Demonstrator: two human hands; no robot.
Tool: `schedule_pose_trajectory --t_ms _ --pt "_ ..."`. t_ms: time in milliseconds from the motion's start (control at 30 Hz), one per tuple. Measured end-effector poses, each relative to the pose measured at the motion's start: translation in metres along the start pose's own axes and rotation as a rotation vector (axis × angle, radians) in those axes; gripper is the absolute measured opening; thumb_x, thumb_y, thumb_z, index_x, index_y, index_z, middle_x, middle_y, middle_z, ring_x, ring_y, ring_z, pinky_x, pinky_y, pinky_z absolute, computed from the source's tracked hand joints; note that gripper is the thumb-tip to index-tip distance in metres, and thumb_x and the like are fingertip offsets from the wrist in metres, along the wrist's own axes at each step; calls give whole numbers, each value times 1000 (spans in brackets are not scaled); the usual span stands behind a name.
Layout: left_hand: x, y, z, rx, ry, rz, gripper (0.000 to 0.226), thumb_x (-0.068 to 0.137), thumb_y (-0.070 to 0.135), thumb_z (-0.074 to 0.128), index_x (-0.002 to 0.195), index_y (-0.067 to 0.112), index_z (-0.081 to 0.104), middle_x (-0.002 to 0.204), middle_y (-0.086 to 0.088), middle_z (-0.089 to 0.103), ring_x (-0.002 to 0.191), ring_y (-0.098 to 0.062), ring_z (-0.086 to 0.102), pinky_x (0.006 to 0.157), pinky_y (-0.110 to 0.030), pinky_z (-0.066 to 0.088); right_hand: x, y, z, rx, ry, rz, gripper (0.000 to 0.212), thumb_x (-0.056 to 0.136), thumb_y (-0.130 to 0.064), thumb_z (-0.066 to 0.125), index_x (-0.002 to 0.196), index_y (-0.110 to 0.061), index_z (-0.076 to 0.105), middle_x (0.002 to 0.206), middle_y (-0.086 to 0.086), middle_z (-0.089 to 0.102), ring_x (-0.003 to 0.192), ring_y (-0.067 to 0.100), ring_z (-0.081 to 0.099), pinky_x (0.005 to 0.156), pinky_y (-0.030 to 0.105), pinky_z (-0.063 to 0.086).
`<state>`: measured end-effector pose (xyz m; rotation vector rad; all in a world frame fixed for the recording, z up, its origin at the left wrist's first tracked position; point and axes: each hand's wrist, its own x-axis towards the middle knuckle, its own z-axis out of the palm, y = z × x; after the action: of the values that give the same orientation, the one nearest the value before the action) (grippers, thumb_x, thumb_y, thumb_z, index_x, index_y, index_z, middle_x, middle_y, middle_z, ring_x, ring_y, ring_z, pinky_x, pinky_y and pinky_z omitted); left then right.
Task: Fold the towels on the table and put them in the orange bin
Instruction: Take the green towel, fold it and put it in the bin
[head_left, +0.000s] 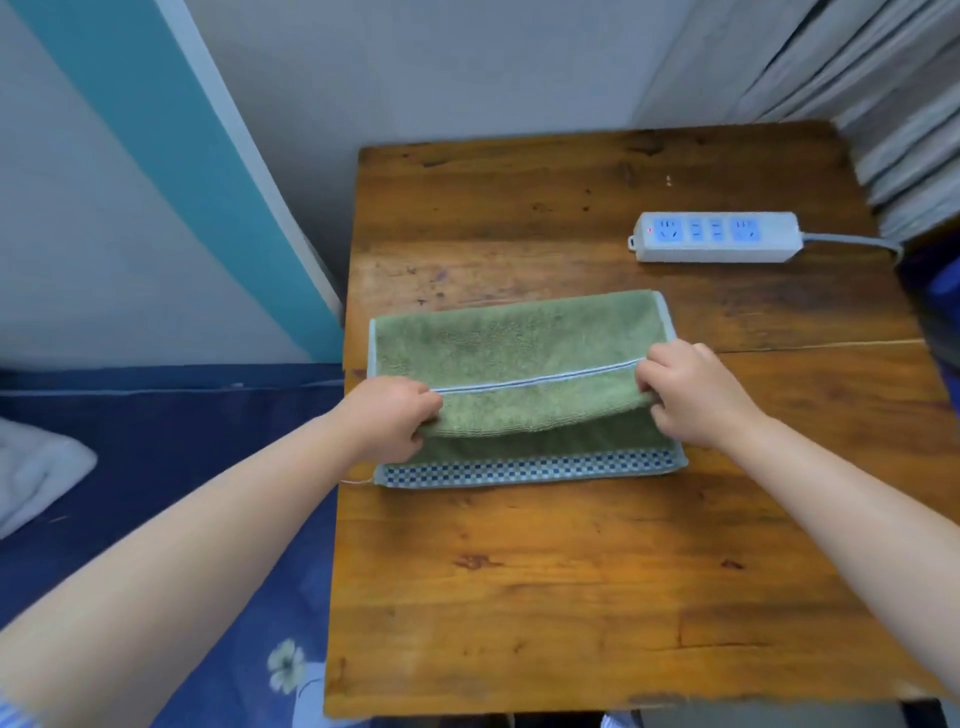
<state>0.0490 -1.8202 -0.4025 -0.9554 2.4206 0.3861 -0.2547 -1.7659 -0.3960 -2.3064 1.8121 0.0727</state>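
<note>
Lying flat on the wooden table (597, 597) is one green towel (514, 338), the only towel on the tabletop, and two bare hands work on it. The left hand (392, 418) pinches the left end of a raised fold, fingers curled around the cloth, and the right hand (688, 389) pinches the right end of that same fold in the same way, so the doubled cloth is lifted a little off the layer below and sags slightly between them. The towel sits in the middle of the table toward its left edge, its long sides running left to right. Its pile is a muted sage green, a thin pale stripe runs along the top of the held fold from hand to hand, and one band of small blue and white checks crosses the near edge, bordered by a pale hem. A loose thread trails from the near left corner. One white power strip (717, 236) with blue sockets lies near the far right corner of the table, well apart from the towel, its grey cable running off to the right. Left of the table, one white cloth (36, 467) lies on a dark blue bedcover (171, 467).
</note>
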Motion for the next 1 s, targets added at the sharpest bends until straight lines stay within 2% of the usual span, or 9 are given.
schedule_pose_trajectory --t_ms 167,233,533,667,767,833,900,967,1000 --pt "-10 11 16 45 -22 21 15 84 22 51 96 14 48 93 -3 52 88 -24 53 62 -30 35 -30 -6 16 -56 59 -93 32 32 19 66 53 0 52 52 15 51 47 31 51 43 33 40" --pt "-13 11 22 54 -10 25 16 83 22 50 97 14 48 96 -4 55 88 -24 53 61 -31 35 -36 -6 21 -68 55 -106 34 28 19 66 52 0 50 50 14 49 45 30 49 41 30 38" --pt "-15 19 51 135 -68 -4 23 86 19 44 107 13 49 107 -5 58 98 -26 55 68 -31 39 -50 -20 40 -121 -2 -138 34 27 15 70 51 -2 52 49 13 51 42 28 51 40 26 36" --pt "-17 22 56 158 -88 9 29 87 20 43 115 13 47 113 -6 54 105 -26 51 78 -32 41 -59 -16 49 -182 10 -118 36 26 14 73 52 -3 54 50 13 52 44 29 54 41 24 30" --pt "-18 25 55 161 -122 2 32 88 30 46 115 12 47 114 -6 53 107 -26 51 81 -33 41 -61 -18 49 -184 -28 -89 36 25 11 73 53 -3 54 51 12 52 45 28 53 48 24 24" --pt "-18 26 52 111 -138 -28 33 89 39 45 108 13 50 108 -5 56 101 -25 54 75 -32 43 -61 -19 48 -186 -91 -65 31 33 4 74 57 -2 55 56 14 54 52 30 56 52 28 25" --pt "-15 26 46 11 -98 -97 28 93 38 39 90 13 52 95 -6 58 87 -25 56 65 -30 42 -55 -20 44 -160 -139 8 15 57 -14 61 64 0 58 66 16 58 66 32 59 59 32 29" --pt "-8 28 37 -108 78 -175 26 95 29 36 83 10 50 90 -9 58 85 -27 55 64 -31 42 -45 -25 37 -47 -70 25 32 65 -21 36 58 2 57 60 17 57 60 33 58 57 32 39" --pt "-2 30 32 -176 217 -214 25 95 24 37 87 6 52 93 -11 57 89 -28 53 66 -32 42 -36 -33 33 3 6 20 36 64 -19 30 57 4 57 57 19 56 55 33 57 54 33 43"
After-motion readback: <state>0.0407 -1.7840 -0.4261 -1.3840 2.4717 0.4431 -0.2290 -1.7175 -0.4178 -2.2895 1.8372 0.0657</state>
